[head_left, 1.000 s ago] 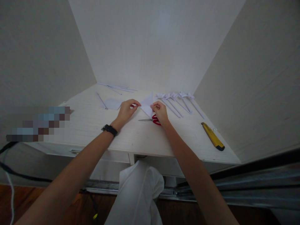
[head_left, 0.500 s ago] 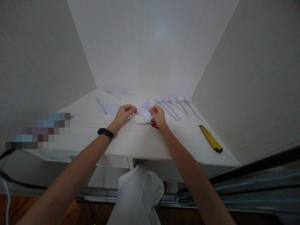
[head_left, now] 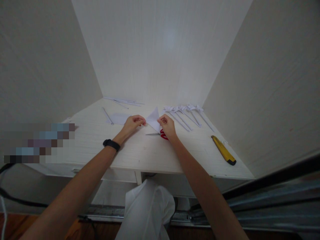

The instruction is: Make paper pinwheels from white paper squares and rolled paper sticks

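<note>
Both my hands hold a folded white paper triangle [head_left: 153,119] just above the white desk [head_left: 130,150]. My left hand [head_left: 132,124], with a black band on its wrist, pinches the triangle's left corner. My right hand [head_left: 168,126] pinches its right corner with closed fingers. Red-handled scissors [head_left: 160,134] lie on the desk right under my right hand, blades pointing left.
Several white paper pinwheels on sticks [head_left: 186,113] lie at the back right. A yellow utility knife [head_left: 223,150] rests near the right wall. A flat paper sheet [head_left: 118,118] and thin paper strips [head_left: 123,100] lie at the back left. Walls close in on three sides.
The view has tilted, so the desk sits lower in frame. Both hands have drawn slightly closer together on the paper triangle; nothing was let go.
</note>
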Demonstrator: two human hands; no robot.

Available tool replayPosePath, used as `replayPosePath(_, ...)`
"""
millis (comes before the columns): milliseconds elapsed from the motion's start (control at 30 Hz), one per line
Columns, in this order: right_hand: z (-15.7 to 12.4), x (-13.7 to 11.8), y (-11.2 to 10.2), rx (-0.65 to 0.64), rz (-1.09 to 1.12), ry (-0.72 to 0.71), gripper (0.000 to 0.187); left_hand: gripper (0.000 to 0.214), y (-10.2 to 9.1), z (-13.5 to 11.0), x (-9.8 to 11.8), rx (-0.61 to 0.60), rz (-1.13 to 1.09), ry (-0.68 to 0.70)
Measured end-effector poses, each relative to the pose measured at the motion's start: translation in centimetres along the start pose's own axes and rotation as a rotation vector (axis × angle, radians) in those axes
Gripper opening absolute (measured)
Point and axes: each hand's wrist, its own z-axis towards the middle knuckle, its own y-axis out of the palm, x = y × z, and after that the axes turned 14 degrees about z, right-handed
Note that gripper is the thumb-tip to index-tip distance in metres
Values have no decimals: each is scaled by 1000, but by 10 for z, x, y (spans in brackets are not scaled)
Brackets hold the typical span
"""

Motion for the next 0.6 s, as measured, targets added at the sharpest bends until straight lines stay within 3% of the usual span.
replayPosePath(600,-2,-10,1,10,33,-16,12,14,0,-1,-4,-56,-2,17)
